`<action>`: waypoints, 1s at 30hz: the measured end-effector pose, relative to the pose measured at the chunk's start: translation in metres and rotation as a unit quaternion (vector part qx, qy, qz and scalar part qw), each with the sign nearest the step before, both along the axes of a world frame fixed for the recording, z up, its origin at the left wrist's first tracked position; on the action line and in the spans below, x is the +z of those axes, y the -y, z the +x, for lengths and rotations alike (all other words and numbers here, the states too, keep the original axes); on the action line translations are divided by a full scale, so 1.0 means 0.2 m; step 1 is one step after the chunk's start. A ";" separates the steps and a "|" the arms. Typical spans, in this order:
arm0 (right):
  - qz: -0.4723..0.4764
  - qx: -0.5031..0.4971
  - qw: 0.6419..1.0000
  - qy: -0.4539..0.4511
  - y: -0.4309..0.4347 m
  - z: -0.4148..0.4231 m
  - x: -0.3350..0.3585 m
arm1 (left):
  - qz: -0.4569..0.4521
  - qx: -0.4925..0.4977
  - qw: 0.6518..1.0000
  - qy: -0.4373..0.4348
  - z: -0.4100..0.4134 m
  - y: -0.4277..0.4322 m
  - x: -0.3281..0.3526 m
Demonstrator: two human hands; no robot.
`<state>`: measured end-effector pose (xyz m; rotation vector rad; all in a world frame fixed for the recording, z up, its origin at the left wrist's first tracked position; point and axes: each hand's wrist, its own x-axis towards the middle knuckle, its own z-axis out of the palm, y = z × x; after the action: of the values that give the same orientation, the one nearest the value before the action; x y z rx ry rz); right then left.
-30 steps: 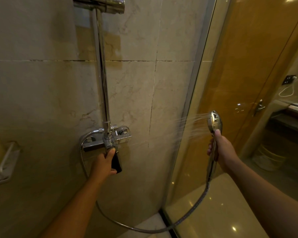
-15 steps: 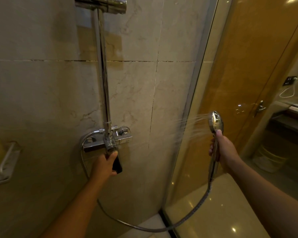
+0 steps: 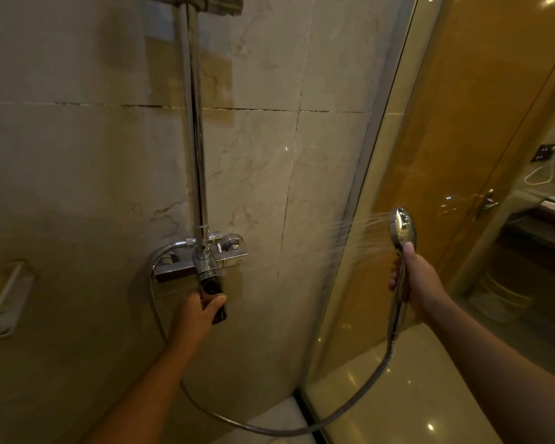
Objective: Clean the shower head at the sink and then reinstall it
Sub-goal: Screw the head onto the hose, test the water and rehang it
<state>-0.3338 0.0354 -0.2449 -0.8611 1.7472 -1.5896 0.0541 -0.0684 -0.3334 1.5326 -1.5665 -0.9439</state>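
My right hand (image 3: 415,277) grips the handle of the chrome shower head (image 3: 402,229), held upright at the right. Thin water jets spray from its face leftward toward the tiled wall. A metal hose (image 3: 269,429) loops from the handle down near the floor and back up to the chrome mixer valve (image 3: 202,259) on the wall. My left hand (image 3: 196,315) grips the dark lever (image 3: 212,293) that hangs below the valve. A chrome riser rail (image 3: 194,123) runs up from the valve to a bracket at the top edge.
A glass shower partition (image 3: 366,219) stands between the wall and the right hand. Behind it are a wooden door (image 3: 481,123) with a metal handle and a dark counter (image 3: 532,238). A wire soap rack (image 3: 4,302) is fixed to the wall at far left.
My left hand has slid lower on the lever, which now points further down. The spray from the shower head looks a little thinner. The right hand has stayed in place.
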 end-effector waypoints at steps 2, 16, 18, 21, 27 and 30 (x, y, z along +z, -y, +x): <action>0.004 0.005 1.000 -0.009 0.01 0.00 0.00 | -0.004 -0.002 1.000 -0.003 0.00 0.00 0.00; 0.027 0.025 0.998 -0.058 0.09 0.05 -0.01 | -0.017 -0.003 1.000 0.015 0.01 0.02 -0.03; 0.026 0.028 0.998 -0.056 0.10 0.06 -0.02 | -0.016 -0.005 1.000 0.019 0.00 0.01 -0.03; 0.024 0.032 0.998 -0.049 0.12 0.08 -0.02 | -0.019 -0.006 0.999 0.027 0.01 0.03 -0.04; 0.023 0.043 0.998 -0.042 0.16 0.13 -0.01 | -0.030 -0.013 0.998 0.045 0.03 0.07 -0.08; 0.019 0.052 0.998 -0.041 0.17 0.16 0.00 | -0.040 -0.015 0.998 0.041 0.04 0.08 -0.09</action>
<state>-0.3016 0.0016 -0.2456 -0.9950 1.7537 -1.4668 0.0612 -0.0853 -0.3520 1.5122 -1.6685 -0.8337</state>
